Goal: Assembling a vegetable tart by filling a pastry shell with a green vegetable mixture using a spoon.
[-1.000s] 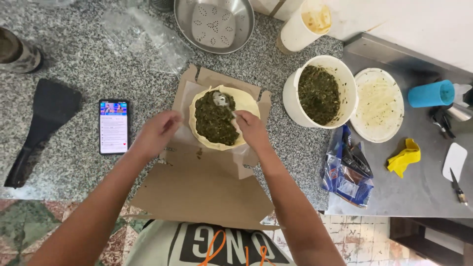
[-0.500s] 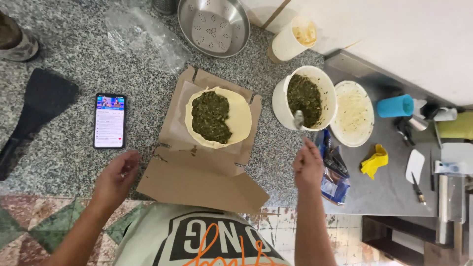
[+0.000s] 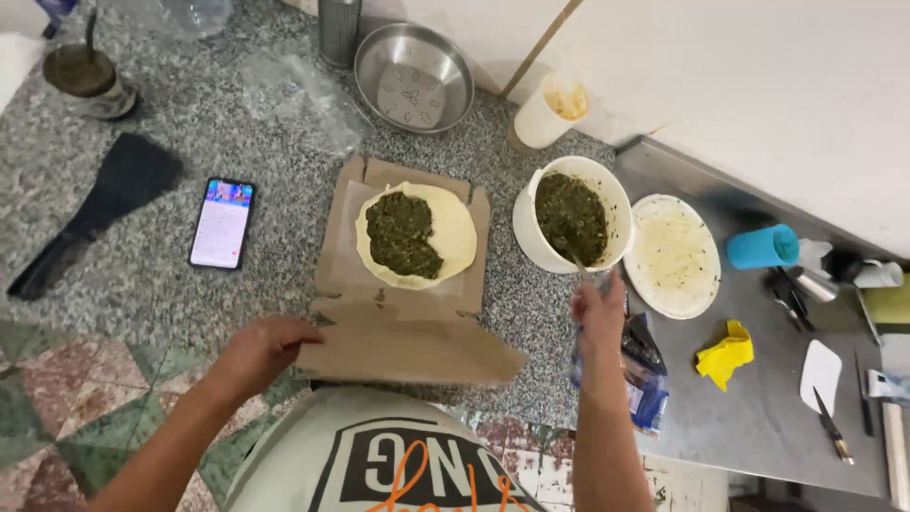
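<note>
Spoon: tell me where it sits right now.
Head view, right of centre: the spoon stands in the white bowl of green filling, its handle held by the right hand.

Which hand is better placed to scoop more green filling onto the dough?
Probably the right hand: it grips the spoon dipped in the white bucket of green filling, beside the dough round. The left hand rests on the cardboard flap, away from the bucket.

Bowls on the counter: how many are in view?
2. A steel bowl sits empty at the back near the wall; a white bowl of dark green filling stands right of the cardboard box, with the right hand at it. Others may lie out of frame.
</note>
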